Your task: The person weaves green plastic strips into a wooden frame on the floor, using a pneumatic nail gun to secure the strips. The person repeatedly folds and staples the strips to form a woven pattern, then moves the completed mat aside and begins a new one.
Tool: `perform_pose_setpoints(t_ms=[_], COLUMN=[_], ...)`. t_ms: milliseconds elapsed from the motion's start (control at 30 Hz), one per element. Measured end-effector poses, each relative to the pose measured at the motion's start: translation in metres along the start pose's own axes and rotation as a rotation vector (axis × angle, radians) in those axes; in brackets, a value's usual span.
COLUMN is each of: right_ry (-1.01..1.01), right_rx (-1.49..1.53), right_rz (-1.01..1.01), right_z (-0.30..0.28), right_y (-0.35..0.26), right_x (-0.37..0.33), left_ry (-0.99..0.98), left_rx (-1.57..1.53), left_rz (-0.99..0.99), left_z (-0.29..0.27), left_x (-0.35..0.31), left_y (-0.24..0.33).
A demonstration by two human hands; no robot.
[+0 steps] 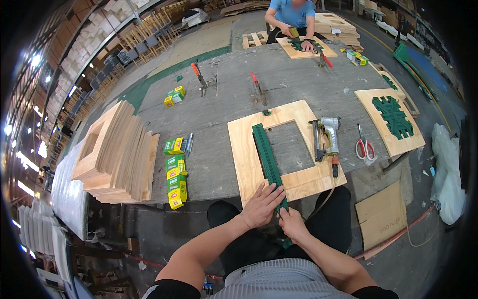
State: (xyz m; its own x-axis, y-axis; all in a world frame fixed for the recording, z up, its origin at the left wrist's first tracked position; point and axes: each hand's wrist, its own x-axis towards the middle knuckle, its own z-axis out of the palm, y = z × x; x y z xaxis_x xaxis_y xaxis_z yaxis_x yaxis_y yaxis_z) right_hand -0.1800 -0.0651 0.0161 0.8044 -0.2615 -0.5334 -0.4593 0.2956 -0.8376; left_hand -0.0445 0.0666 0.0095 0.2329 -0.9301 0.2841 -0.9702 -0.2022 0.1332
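Left hand (pixel 264 202): laid nearly flat, fingers extended, pressed on the green webbing (pixel 269 162), lower centre of the view.
Right hand (pixel 294 224): curled closed, the webbing's near end pinched by thumb and fingers, just below the left hand.
Green webbing: stretched lengthwise over the left bar of a plywood frame (pixel 240 142), centre of the view.
Pneumatic stapler (pixel 329 135): rested on the frame's right bar, right of centre.
Red-handled scissors (pixel 365 148): placed on the worktable (pixel 214 114), centre right.
Frame stack (pixel 117 154): piled at left.
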Motion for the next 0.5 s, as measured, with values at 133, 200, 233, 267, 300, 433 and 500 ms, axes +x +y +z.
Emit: perform_pose_setpoints(t_ms=[133,200,233,267,300,433,500], right_ry=[0.012,-0.001,-0.007,-0.010,-0.013,-0.007,-0.012], right_rx=[-0.030,-0.040,-0.044,-0.040,-0.036,-0.105,-0.106], right_rz=[0.025,0.015,0.011,0.030,0.048,0.007,-0.012], right_z=[-0.003,-0.004,-0.005,-0.004,-0.004,-0.003,-0.006], right_y=[0.003,0.006,0.008,0.006,0.004,0.006,0.012], right_x=[-0.005,-0.005,-0.005,-0.006,-0.008,-0.011,-0.010], left_ry=[-0.023,-0.018,-0.015,-0.012,-0.010,-0.004,-0.015], left_rx=[-0.027,-0.005,0.005,0.012,0.018,0.027,0.028], left_rz=[0.035,0.055,0.065,0.069,0.073,0.085,0.095], left_z=[0.000,0.002,0.003,0.003,0.004,0.008,0.009], left_x=[0.001,0.000,0.000,-0.001,-0.002,-0.007,-0.005], left_y=[0.000,-0.001,-0.001,-0.002,-0.003,-0.005,-0.003])
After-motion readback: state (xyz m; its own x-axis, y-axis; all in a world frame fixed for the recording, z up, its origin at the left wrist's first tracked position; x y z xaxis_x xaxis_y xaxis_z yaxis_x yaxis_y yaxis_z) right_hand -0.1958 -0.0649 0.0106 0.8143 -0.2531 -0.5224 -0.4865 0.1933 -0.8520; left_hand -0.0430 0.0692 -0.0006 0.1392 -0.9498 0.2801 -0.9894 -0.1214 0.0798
